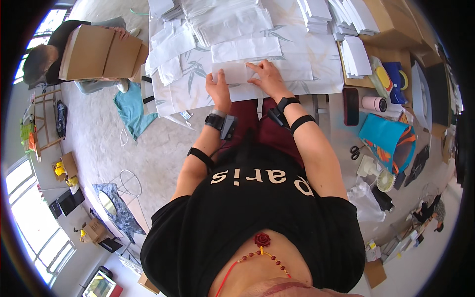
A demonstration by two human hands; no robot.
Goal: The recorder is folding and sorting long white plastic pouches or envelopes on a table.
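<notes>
A flat white packet (231, 73), perhaps paper or thin film, lies near the front edge of the cloth-covered table. My left hand (218, 91) grips its left end, the thumb upright in front and the other fingers partly hidden. On its right part rests my right hand (269, 79), index finger stretched leftward and thumb held apart from it. A pale translucent strip (298, 71) extends to the right from beneath the right hand. Just beyond the packet lies another flat white piece (246, 49). Both wrists wear dark strapped devices.
White sleeves (227, 24) are heaped at the back of the table (188, 99), with folded white stacks (356, 57) at right. A phone (351, 106), pink cup (373, 103) and blue bag (388, 138) sit right. At left a person holds a cardboard box (86, 52).
</notes>
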